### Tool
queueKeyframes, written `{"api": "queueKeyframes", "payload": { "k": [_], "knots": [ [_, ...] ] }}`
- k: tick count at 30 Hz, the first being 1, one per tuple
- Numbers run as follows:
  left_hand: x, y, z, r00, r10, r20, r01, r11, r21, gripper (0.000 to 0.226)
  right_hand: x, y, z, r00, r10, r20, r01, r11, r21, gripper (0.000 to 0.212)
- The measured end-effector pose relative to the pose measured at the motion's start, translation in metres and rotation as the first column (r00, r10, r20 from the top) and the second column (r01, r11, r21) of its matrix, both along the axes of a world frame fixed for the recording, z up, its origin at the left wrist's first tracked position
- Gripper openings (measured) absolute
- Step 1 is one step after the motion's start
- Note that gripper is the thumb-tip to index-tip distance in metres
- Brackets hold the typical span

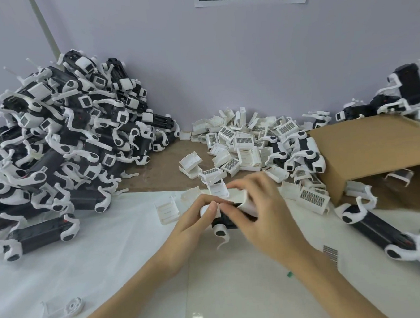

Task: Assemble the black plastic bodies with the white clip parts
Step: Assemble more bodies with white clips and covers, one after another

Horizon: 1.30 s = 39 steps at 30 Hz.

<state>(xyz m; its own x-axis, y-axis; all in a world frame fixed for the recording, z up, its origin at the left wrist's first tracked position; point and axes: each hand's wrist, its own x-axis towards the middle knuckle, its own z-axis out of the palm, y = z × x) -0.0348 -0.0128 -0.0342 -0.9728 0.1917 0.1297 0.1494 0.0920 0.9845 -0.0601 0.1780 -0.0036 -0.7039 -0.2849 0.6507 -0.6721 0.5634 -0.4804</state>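
Observation:
Both hands meet over the table's middle on one black plastic body (224, 222) with white end pieces. My left hand (192, 223) grips its left end, thumb and fingers curled round it. My right hand (257, 212) covers the right end and holds a white clip part (242, 199) against the body. Most of the body is hidden under the fingers. A heap of loose white clip parts (240, 142) lies just behind the hands.
A tall pile of black-and-white units (63, 143) fills the left side. A tipped cardboard box (375, 148) lies at the right, with more black bodies (380, 229) in front of it. A lone white clip (167, 210) and a white round-ended part (63, 309) lie on the white sheet.

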Motion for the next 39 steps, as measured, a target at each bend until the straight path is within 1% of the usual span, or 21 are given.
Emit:
{"api": "queueKeyframes", "payload": {
  "k": [1,2,3,4,6,7,8,9,11,12,15,17,19,21,25,29,32,34,36,37,39],
  "knots": [
    [0.000,0.000,0.000,1.000,-0.001,0.001,0.001,1.000,-0.001,0.038,0.004,-0.004,-0.001,0.999,0.018,-0.033,-0.014,0.993,0.116,0.043],
    [0.000,0.000,0.000,1.000,-0.001,0.003,0.001,1.000,-0.001,0.038,0.006,-0.006,-0.003,0.997,0.044,-0.062,-0.031,0.980,0.197,0.044],
    [0.000,0.000,0.000,1.000,0.000,0.006,0.000,1.000,0.001,0.038,0.007,-0.006,-0.004,0.995,0.075,-0.072,-0.059,0.976,0.211,0.041],
    [0.000,0.000,-0.001,1.000,0.002,0.010,-0.002,1.000,0.004,0.039,0.007,-0.005,-0.004,0.993,0.104,-0.055,-0.094,0.983,0.159,0.037],
    [0.000,0.000,0.000,1.000,0.009,0.006,-0.009,1.000,-0.004,0.038,0.004,-0.002,-0.002,0.988,0.154,0.009,-0.154,0.988,-0.014,0.024],
    [0.000,0.000,0.001,1.000,0.013,-0.003,-0.013,1.000,-0.013,0.038,0.002,0.000,0.000,0.986,0.168,0.022,-0.166,0.983,-0.075,0.021],
    [0.001,0.001,0.001,1.000,0.016,-0.010,-0.016,1.000,-0.020,0.037,0.000,0.001,0.000,0.986,0.165,0.012,-0.163,0.982,-0.095,0.019],
    [0.001,0.001,0.002,1.000,0.015,-0.015,-0.016,1.000,-0.022,0.037,-0.002,0.003,0.000,0.989,0.146,-0.001,-0.145,0.987,-0.075,0.018],
    [0.002,0.001,0.002,1.000,0.017,-0.011,-0.017,1.000,-0.015,0.039,-0.004,0.007,-0.004,0.995,0.094,-0.015,-0.094,0.995,0.019,0.012],
    [0.001,0.001,0.002,1.000,0.019,-0.005,-0.019,1.000,-0.013,0.040,-0.003,0.009,-0.006,0.995,0.098,-0.013,-0.097,0.994,0.053,0.011],
    [0.001,0.001,0.003,0.999,0.037,-0.004,-0.037,0.999,-0.030,0.041,-0.001,0.015,-0.011,0.987,0.137,0.085,-0.143,0.986,0.080,0.032],
    [0.001,0.001,0.004,0.999,0.039,0.007,-0.039,0.999,-0.028,0.041,-0.001,0.015,-0.011,0.975,0.153,0.160,-0.159,0.987,0.031,0.035],
    [0.001,0.000,0.004,0.999,0.042,0.021,-0.042,0.999,0.000,0.043,0.000,0.014,-0.012,0.961,0.188,0.205,-0.181,0.982,-0.052,0.035],
    [0.000,-0.001,0.004,0.999,0.045,0.028,-0.046,0.999,0.028,0.045,-0.002,0.013,-0.013,0.964,0.193,0.182,-0.179,0.980,-0.092,0.030],
    [-0.001,-0.001,0.003,0.999,0.043,0.030,-0.044,0.998,0.047,0.045,-0.004,0.011,-0.012,0.977,0.165,0.137,-0.156,0.985,-0.075,0.030],
    [0.000,0.000,0.002,1.000,0.019,0.003,-0.019,1.000,0.013,0.041,-0.002,0.006,-0.012,0.983,0.149,0.112,-0.145,0.989,-0.042,0.028],
    [0.003,0.005,0.004,0.997,0.061,-0.047,-0.062,0.998,-0.021,0.037,0.000,0.006,-0.014,0.985,0.137,0.104,-0.130,0.989,-0.068,0.019],
    [0.003,0.008,0.004,0.982,0.150,-0.113,-0.157,0.986,-0.059,0.030,0.000,0.008,-0.012,0.975,0.152,0.165,-0.129,0.982,-0.140,0.024],
    [0.003,0.010,0.004,0.956,0.263,-0.127,-0.274,0.959,-0.075,0.027,-0.001,0.011,-0.009,0.961,0.167,0.220,-0.134,0.978,-0.159,0.024],
    [0.004,0.010,0.004,0.955,0.274,-0.111,-0.283,0.957,-0.067,0.028,-0.001,0.012,-0.009,0.961,0.155,0.227,-0.123,0.981,-0.149,0.026],
    [0.005,0.011,0.005,0.974,0.218,-0.066,-0.221,0.974,-0.050,0.029,-0.005,0.017,-0.011,0.952,0.108,0.285,-0.069,0.987,-0.144,0.035]
  ]
}}
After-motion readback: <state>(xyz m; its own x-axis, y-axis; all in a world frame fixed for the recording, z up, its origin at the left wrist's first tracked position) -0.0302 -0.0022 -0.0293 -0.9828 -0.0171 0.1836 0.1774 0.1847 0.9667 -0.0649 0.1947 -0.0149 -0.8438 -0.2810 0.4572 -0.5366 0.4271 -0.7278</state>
